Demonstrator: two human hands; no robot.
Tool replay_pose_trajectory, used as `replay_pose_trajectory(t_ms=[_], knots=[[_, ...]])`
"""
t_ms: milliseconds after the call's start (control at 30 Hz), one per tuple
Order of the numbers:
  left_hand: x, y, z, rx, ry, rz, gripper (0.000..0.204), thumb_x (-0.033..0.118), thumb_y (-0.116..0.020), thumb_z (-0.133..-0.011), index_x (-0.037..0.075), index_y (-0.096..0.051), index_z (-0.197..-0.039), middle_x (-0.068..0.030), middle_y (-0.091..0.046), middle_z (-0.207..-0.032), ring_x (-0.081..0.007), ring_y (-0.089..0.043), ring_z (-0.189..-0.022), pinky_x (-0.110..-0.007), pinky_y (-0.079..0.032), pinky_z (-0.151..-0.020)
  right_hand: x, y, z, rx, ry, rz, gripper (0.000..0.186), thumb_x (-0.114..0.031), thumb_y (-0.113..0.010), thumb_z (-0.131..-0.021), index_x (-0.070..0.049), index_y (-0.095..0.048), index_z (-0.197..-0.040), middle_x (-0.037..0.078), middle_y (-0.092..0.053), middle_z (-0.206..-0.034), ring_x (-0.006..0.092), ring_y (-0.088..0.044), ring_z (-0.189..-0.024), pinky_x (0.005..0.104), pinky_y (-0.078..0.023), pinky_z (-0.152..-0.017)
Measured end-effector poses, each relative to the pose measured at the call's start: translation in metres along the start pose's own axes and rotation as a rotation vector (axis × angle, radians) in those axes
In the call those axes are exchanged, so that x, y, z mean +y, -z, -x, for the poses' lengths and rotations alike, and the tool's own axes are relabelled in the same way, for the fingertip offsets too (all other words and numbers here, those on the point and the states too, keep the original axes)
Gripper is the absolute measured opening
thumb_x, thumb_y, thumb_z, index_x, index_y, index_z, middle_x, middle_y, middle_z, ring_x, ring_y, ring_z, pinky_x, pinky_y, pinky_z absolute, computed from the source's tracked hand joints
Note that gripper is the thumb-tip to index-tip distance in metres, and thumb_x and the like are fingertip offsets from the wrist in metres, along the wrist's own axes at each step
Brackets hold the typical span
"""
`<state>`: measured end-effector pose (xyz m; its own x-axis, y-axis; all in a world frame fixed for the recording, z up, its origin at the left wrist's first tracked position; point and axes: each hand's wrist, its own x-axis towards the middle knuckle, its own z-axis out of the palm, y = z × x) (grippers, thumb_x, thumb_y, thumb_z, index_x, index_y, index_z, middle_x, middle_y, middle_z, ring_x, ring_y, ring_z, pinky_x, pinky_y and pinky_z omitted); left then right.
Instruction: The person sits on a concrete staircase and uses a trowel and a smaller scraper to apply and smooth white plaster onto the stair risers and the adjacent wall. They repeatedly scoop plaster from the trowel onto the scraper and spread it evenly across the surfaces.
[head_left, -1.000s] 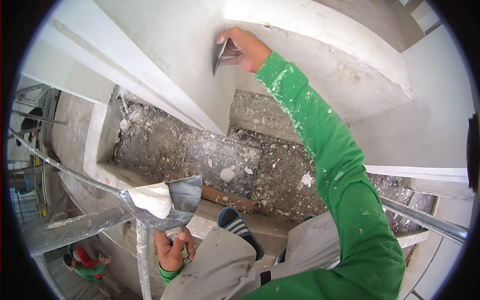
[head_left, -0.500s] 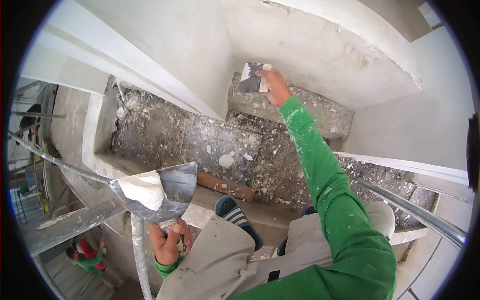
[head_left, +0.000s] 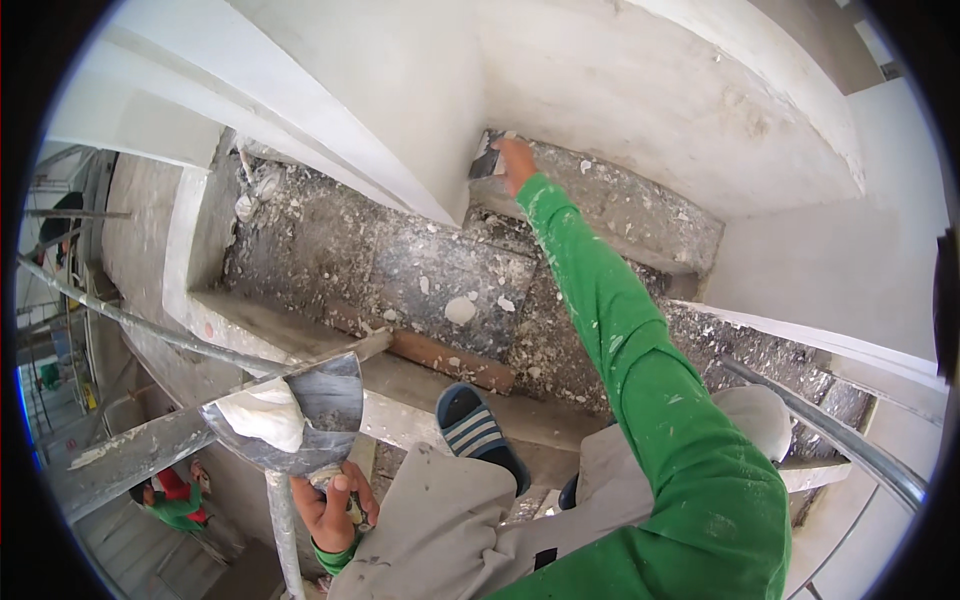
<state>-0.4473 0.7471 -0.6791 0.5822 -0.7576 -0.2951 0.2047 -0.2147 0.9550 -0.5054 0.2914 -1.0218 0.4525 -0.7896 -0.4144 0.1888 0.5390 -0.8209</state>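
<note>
My left hand [head_left: 338, 508] grips the handle of a wide putty knife [head_left: 337, 395], whose blade faces up low on the left. A thick lump of white putty [head_left: 262, 418] covers the left part of that blade. Farther off, my right arm reaches out in a green, paint-spotted sleeve. My right hand [head_left: 516, 163] holds a smaller scraper [head_left: 485, 160], its dark blade tilted and partly seen. The scraper is beside the low corner where the left wall edge meets the pale back wall [head_left: 620, 100]; I cannot tell whether it touches.
Metal pipes [head_left: 840, 425] and a plank [head_left: 150, 440] of scaffolding flank me. Below lies a ledge floor [head_left: 450, 275] strewn with plaster bits, plus a brown wood strip [head_left: 450, 362]. Another person [head_left: 180, 505] in green and red is far down at left.
My right hand has moved left, toward the wall corner, and the scraper has turned so less of its blade shows. The wide putty knife has shifted slightly left and down.
</note>
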Motion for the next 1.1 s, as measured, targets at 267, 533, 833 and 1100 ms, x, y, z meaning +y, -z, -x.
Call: replay_pose_trajectory(t_ms=[267,533,833,1100], knots=[[-0.003,0.008,0.003,-0.039,0.073,0.019,0.030,0.006,-0.046,-0.090,0.000,-0.032,-0.115,-0.0111,-0.048,-0.062,-0.0157,-0.046,-0.042,-0.027,-0.039,-0.034,-0.088,-0.044,0.054,-0.192,0.108,0.128,0.026,-0.021,-0.057,-0.077,-0.007,-0.053,-0.099,0.007,-0.050,-0.103,0.0222,-0.050,-0.097,0.0410,-0.050,-0.080],[0.004,-0.005,-0.008,-0.145,0.049,0.097,0.029,0.003,-0.045,-0.089,-0.001,-0.032,-0.114,-0.0111,-0.047,-0.063,-0.0154,-0.046,-0.043,-0.026,-0.039,-0.035,-0.223,-0.102,0.106,-0.273,0.116,0.046,0.022,-0.017,-0.059,-0.078,-0.002,-0.054,-0.093,0.008,-0.050,-0.100,0.0230,-0.053,-0.090,0.0430,-0.052,-0.086],[0.005,-0.016,-0.011,-0.279,0.074,0.139,0.020,0.012,-0.048,-0.092,0.001,-0.035,-0.102,-0.0108,-0.045,-0.068,-0.0169,-0.045,-0.043,-0.028,-0.040,-0.035,-0.332,-0.172,0.168,-0.149,0.353,0.336,0.026,-0.020,-0.053,-0.082,0.005,-0.055,-0.092,0.013,-0.058,-0.085,0.0244,-0.056,-0.079,0.0396,-0.045,-0.072],[0.008,-0.045,-0.019,-0.491,0.082,0.678,0.044,0.026,-0.052,-0.093,-0.001,-0.035,-0.123,-0.0100,-0.043,-0.073,-0.0192,-0.046,-0.044,-0.029,-0.040,-0.031,-0.268,-0.109,0.298,-0.326,1.030,0.247,0.034,-0.011,-0.053,-0.087,0.006,-0.051,-0.118,0.016,-0.052,-0.117,0.0264,-0.055,-0.100,0.0365,-0.047,-0.087]])
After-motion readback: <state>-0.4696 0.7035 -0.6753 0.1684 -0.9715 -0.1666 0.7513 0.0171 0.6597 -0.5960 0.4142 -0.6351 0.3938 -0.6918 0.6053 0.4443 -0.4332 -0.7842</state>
